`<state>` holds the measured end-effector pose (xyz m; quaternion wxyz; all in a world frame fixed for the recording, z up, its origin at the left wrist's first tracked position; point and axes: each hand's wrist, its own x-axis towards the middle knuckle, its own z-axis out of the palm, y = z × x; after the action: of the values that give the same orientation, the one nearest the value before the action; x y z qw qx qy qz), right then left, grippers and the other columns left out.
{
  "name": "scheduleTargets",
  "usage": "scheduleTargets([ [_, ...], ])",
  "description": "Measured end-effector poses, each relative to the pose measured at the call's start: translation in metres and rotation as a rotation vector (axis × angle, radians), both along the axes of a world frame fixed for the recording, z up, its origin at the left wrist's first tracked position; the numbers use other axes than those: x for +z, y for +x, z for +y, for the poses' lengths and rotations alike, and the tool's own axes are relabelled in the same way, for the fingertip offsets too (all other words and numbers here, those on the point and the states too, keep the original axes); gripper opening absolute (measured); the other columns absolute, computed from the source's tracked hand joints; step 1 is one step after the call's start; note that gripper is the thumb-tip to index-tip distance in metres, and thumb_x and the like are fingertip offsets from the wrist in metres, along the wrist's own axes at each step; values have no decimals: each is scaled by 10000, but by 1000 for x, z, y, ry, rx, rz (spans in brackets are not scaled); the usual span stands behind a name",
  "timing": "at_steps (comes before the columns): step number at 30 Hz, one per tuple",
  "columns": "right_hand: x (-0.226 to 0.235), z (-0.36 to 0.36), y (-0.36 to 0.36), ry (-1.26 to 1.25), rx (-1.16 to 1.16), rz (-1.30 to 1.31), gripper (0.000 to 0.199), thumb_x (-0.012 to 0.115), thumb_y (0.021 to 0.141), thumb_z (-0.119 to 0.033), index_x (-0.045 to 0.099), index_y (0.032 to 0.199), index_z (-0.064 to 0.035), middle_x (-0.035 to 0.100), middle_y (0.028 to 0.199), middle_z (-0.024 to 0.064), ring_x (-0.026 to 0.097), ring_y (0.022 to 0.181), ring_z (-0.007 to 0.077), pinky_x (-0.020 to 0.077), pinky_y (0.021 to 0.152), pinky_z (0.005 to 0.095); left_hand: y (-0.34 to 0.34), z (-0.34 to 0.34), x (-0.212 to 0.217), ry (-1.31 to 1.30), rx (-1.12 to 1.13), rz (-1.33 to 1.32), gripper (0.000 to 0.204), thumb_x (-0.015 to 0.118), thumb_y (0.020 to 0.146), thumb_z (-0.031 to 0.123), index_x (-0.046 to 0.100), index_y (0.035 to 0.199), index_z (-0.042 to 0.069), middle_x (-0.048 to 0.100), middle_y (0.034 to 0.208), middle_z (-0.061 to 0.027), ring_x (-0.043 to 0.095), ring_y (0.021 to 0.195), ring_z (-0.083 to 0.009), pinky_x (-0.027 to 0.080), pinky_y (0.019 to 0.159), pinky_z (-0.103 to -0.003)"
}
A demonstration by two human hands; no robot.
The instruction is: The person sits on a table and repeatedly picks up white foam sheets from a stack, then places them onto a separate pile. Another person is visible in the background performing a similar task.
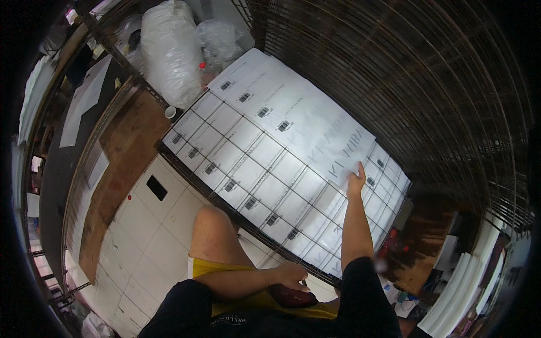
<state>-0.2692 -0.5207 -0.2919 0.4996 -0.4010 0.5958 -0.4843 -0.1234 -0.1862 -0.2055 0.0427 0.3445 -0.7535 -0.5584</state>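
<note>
The room has a floor of pale tiles (135, 276), and along its right side a set of dark wire racks (389, 73) stands raised at a steep tilt. A lower wire tray (248, 152), lying flat in front of the person, carries white sheets under its grid.

On top of this grid, over its far part, lies a printed white sheet (307, 107). Its long axis runs slantwise, from the upper left to the lower right; the large grey lettering is at the lower-right end, and a row of small dark codes follows its left long side.

The right hand (357, 181) is at the near right corner of this sheet, half open, with the index finger stretched away from the body. I cannot tell whether it pinches the edge. The left hand (291, 276) is near the lap, with fingers curled, against a dark red item (293, 296); whether it grips this is not clear.

Beyond the tray's left end, a bulging translucent plastic bag (172, 53) is full of whitish material. Beside it stand a red-capped bottle (204, 72) and a small white cup (170, 112), whose contents are too small to tell.
</note>
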Motion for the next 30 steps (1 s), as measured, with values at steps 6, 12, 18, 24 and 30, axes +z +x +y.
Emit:
scheduleTargets([
  [6,-21,-1,-14,-72,-67,122,675,584,770,69,414,1412,-49,438,1406,157,539,1114,233,443,915,306,1,-3,8,20,-56,-29,621,584,761,667,686,856,62,658,812,-179,644,824,-382,495,692,-487],
  [12,-1,69,-19,-326,-190,799,547,713,785,-115,527,1293,-37,562,1241,168,518,1129,282,421,951,373,2,-4,6,19,-72,-43,722,537,751,747,629,743,30,641,763,-169,637,775,-367,484,658,-467],
  [18,75,180,-98,-244,-260,614,316,712,820,-149,645,1090,0,662,1052,134,625,918,227,484,839,354,-1,-4,16,-6,-50,-1,711,577,740,732,587,602,35,606,651,-152,628,684,-340,474,617,-434],
  [24,212,261,-182,-534,-514,611,279,693,825,-100,656,1097,-46,672,862,67,612,818,186,464,754,319,0,5,6,1,-6,87,653,671,763,622,474,559,34,467,535,-82,458,513,-197,354,493,-351],
  [30,373,380,-266,-1044,-788,1025,176,590,891,-34,625,1049,36,595,813,59,552,774,121,436,736,249,33,11,18,78,163,110,559,735,823,374,384,544,39,331,508,-16,309,525,-89,278,461,-308],
])
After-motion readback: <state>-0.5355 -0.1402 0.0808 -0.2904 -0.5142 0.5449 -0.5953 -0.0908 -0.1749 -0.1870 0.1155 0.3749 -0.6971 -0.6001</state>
